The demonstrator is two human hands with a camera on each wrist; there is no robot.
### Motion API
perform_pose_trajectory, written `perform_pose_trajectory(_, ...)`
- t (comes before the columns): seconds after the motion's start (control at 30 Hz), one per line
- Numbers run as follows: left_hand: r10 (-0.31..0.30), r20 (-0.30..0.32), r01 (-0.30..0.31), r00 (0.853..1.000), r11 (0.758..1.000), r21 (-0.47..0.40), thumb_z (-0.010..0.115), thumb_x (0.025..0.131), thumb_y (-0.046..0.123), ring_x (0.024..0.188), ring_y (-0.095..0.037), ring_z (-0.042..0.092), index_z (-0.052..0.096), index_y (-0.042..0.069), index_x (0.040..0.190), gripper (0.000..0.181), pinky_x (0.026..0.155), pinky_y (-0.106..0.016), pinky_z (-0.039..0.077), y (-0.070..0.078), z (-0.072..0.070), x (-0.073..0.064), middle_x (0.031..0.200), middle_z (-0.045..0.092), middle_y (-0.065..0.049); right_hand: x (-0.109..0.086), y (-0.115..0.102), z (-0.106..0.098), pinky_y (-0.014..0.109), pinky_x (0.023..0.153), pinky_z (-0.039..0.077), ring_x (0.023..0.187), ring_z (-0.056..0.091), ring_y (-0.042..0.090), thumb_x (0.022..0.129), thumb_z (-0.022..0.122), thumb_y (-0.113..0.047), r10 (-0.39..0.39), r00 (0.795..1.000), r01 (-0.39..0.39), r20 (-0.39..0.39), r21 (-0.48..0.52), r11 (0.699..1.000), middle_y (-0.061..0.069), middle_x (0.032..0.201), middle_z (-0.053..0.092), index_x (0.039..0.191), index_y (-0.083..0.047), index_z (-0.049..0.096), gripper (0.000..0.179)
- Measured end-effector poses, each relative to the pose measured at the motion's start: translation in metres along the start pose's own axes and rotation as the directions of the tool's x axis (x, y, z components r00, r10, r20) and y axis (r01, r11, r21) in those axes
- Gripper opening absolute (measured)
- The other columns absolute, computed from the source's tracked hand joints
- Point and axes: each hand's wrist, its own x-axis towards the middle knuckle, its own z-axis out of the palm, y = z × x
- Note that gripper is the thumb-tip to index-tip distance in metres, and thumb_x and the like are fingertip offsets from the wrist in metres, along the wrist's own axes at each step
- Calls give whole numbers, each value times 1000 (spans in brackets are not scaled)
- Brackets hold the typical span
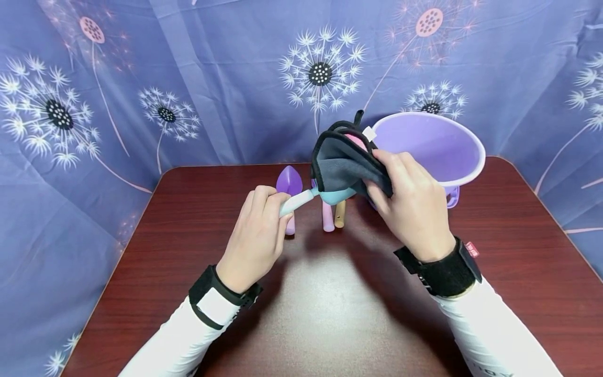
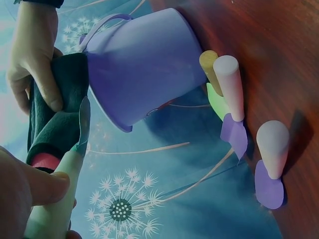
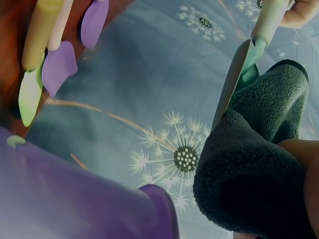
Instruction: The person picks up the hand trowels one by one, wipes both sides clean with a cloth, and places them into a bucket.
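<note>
My left hand (image 1: 254, 235) grips the pale handle of a small garden trowel (image 1: 297, 202) with a teal blade, held above the table and pointing right. A dark grey cloth (image 1: 346, 162) with black edging, a white tag and a bit of pink is pinched in my right hand (image 1: 414, 204). The cloth lies against the trowel's blade and covers much of it in the head view. In the right wrist view, the blade (image 3: 233, 82) shows edge-on beside the fuzzy cloth (image 3: 249, 174).
A lilac bucket (image 1: 477, 162) stands at the back right, behind my right hand. Near the table's back edge lie a purple trowel (image 1: 289, 179), a pink-handled tool (image 1: 328, 217) with a purple head, and a tan-handled tool (image 1: 339, 214) with a green head. A dandelion-print cloth backdrop (image 1: 226, 78) hangs behind.
</note>
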Motion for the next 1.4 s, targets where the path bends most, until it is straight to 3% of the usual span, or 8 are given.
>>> perform_pose_trajectory(0.4, -6, 8, 6, 1000, 1000, -8, 56, 100, 13, 91, -28, 47, 59, -4, 115, 23, 81, -37, 40, 2, 0, 0, 104, 50, -15, 3, 1, -3, 51, 71, 49, 84, 61, 35, 93, 64, -19, 14, 997, -20, -79, -75, 997, 14, 98, 63, 130, -8, 62, 39)
perform_pose_trajectory(0.7, -18, 45, 18, 999, 1000, -14, 57, 99, 13, 91, -27, 46, 59, -3, 117, 23, 81, -36, 41, 3, 1, -1, 104, 49, -14, 3, -4, -2, 52, 67, 50, 84, 61, 35, 92, 64, -17, -1, 997, -10, -82, -123, 992, 13, 98, 63, 130, -9, 62, 39)
perform_pose_trajectory(1.17, 25, 71, -23, 997, 1000, -21, 59, 98, 13, 86, -25, 45, 58, -4, 113, 22, 75, -34, 41, 10, 8, -4, 103, 49, -14, -2, -12, 6, 51, 65, 50, 85, 61, 35, 90, 66, -15, -45, 998, 40, -42, -105, 994, 13, 98, 61, 132, -8, 61, 43)
perform_pose_trajectory(1.4, 32, 97, -31, 995, 999, -20, 58, 99, 13, 88, -25, 46, 58, -4, 113, 22, 76, -32, 41, 13, 10, -6, 104, 49, -13, -4, -14, 11, 49, 67, 49, 78, 59, 34, 90, 64, -14, -53, 998, 53, -21, -19, 998, 13, 96, 61, 131, -6, 60, 42)
